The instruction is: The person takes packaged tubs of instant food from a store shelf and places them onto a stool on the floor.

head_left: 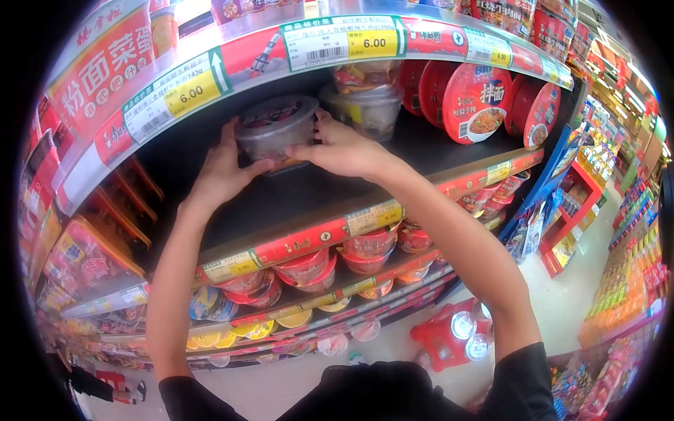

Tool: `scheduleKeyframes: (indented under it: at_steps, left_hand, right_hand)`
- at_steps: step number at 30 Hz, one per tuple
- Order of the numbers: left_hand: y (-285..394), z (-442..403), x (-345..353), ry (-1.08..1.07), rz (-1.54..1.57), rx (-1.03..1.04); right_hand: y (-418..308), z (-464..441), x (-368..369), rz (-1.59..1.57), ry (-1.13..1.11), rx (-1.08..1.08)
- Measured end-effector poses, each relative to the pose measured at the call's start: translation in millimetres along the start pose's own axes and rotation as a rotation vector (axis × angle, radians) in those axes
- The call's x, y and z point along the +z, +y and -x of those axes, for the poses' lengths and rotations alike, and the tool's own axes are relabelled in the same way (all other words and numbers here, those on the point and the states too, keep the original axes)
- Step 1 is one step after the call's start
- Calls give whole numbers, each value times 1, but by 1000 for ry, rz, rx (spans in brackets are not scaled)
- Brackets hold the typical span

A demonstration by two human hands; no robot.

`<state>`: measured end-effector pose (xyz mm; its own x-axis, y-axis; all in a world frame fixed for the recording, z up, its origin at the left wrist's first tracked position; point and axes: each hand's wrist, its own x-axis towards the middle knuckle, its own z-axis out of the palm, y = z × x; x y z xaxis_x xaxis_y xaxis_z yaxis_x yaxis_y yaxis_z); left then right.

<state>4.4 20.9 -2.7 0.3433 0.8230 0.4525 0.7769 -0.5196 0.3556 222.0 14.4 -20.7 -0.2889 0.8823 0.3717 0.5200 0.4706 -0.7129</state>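
Observation:
A clear plastic tub with a lid [276, 125], dark reddish contents showing through its top, is held between my two hands over a black shelf [239, 217]. My left hand [226, 167] grips its left side, thumb across the front. From the right, my right hand [344, 146] wraps round it with the thumb near the lower front. Whether the tub touches the shelf I cannot tell. Just behind my right hand stands a stack of similar clear tubs [372, 109]. Red round bowls of noodles [478, 104] stand on edge further right.
Above the tub runs a shelf edge with price tags [344, 45]. Lower shelves hold red bowls [305, 270] and yellow-lidded cups [253, 330]. Orange-edged packs [91, 256] stand at left. A red crate-like object [442, 337] sits on the floor. Another person's legs [105, 386] show lower left.

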Motion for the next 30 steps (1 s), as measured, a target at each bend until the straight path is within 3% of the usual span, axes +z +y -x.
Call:
scheduleKeyframes:
  at_steps: [8, 11, 14, 17, 26, 30]
  left_hand:
    - [-6, 1, 8, 89, -95, 59]
    - [-4, 4, 8, 96, -118, 54]
    - [-17, -2, 16, 145, -163, 108]
    - [-5, 1, 12, 103, -134, 29]
    - [-2, 0, 13, 75, -111, -12]
    - [-2, 1, 10, 40, -150, -39]
  right_hand:
    - [1, 20, -21, 284, 230, -15]
    - [11, 32, -40, 493, 414, -182]
    - [5, 36, -59, 659, 377, -94]
    - [22, 28, -60, 751, 392, -317]
    - [26, 23, -55, 762, 445, -419]
    - [25, 36, -58, 596, 414, -441]
